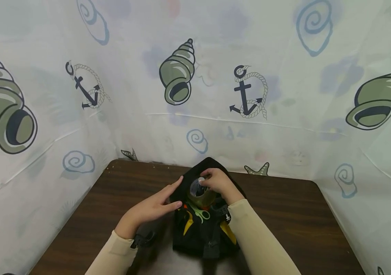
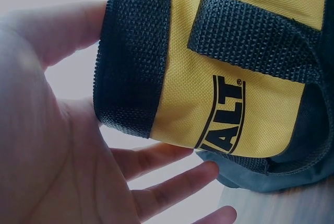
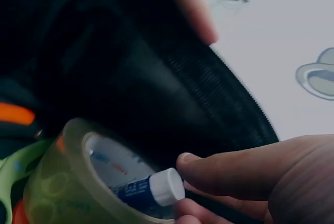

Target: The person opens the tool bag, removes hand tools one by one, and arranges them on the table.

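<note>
A black and yellow tool bag [image 1: 195,242] stands unzipped on the table, its yellow side [image 2: 245,104] lettered. Inside it, a roll of clear tape [image 3: 57,182] lies tilted beside green-handled scissors [image 1: 203,214]. A glue stick [image 3: 136,192] with a white cap and dark blue label pokes out of the roll's hole. My right hand [image 1: 218,182] pinches its cap between thumb and fingers. Fingers extended, my left hand [image 1: 152,208] touches the bag's left side near the zippered rim [image 3: 245,96].
An orange handle [image 3: 15,113] shows in the bag near the scissors. Yellow parts [image 1: 188,223] show at the bag's front. The brown wooden table [image 1: 284,217] ends at a white cloth wall [image 1: 130,76] printed with shells and anchors, which also encloses both sides.
</note>
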Motion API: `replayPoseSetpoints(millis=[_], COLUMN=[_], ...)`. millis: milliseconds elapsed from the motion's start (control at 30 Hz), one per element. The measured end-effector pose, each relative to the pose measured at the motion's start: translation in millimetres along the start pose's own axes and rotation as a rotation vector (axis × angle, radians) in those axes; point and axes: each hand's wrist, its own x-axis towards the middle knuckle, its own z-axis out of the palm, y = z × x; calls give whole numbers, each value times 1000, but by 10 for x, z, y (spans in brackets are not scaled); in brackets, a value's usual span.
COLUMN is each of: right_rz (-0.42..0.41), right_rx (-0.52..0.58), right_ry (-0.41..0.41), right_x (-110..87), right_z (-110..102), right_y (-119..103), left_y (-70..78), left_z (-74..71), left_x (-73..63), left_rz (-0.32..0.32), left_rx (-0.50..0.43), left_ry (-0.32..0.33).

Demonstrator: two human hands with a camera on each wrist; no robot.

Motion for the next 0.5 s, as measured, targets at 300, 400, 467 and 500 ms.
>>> replayPoseSetpoints(millis=[300, 400, 467, 500], right_rz=[-54, -57, -57, -56], right_rx=[-160, -194, -207, -209], right_ry=[75, 86, 86, 82], right_x=[150, 153, 145, 139], right_z=[75, 101, 115, 121], right_y=[47, 56, 55, 56], left_y=[31, 37, 38, 36], left_z=[-12, -13, -13, -12], left_x=[-7, -7, -13, -17], left_rz=[-1, -5, -10, -13], left_rx=[-5, -10, -11, -10], left_ry=[-1, -2, -2, -2])
